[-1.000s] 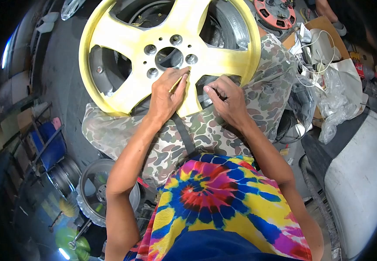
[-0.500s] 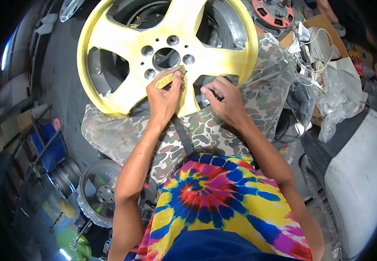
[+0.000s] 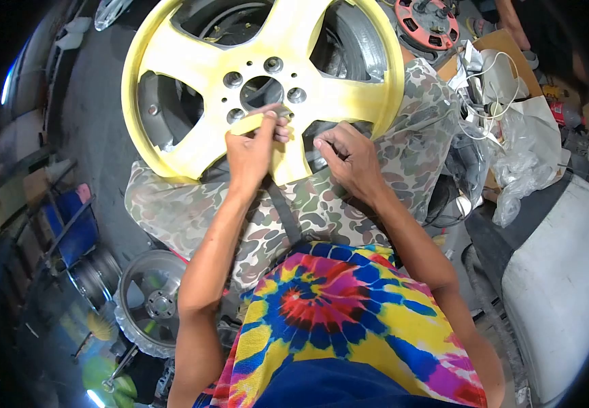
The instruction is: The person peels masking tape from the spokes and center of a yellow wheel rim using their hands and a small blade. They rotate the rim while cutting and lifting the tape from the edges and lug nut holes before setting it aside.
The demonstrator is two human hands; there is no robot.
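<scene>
A wheel rim (image 3: 352, 99) with a yellow face and five spokes rests over camouflage-patterned trousers (image 3: 424, 115). My left hand (image 3: 252, 153) is closed on a yellow piece (image 3: 248, 124), probably a strip or sheet, at the lower spoke just below the hub hole. Its fingertips lie near the bolt holes. Right of that spoke, my right hand (image 3: 350, 158) is curled at the gap between two spokes, thumb and fingers drawn together. Whether anything sits between them is too small to make out.
At the lower left stand a grey wheel (image 3: 138, 299) and another rim (image 3: 90, 275). A red reel (image 3: 430, 24) is at the top right, near a cardboard box (image 3: 498, 41), plastic bags (image 3: 519, 163) and a person's arm (image 3: 509, 17). A pale panel (image 3: 560, 272) leans right.
My left hand has turned and its fingers have shifted at the lower spoke, with the yellow piece still held. My right hand stays nearly in place. The view has shifted slightly.
</scene>
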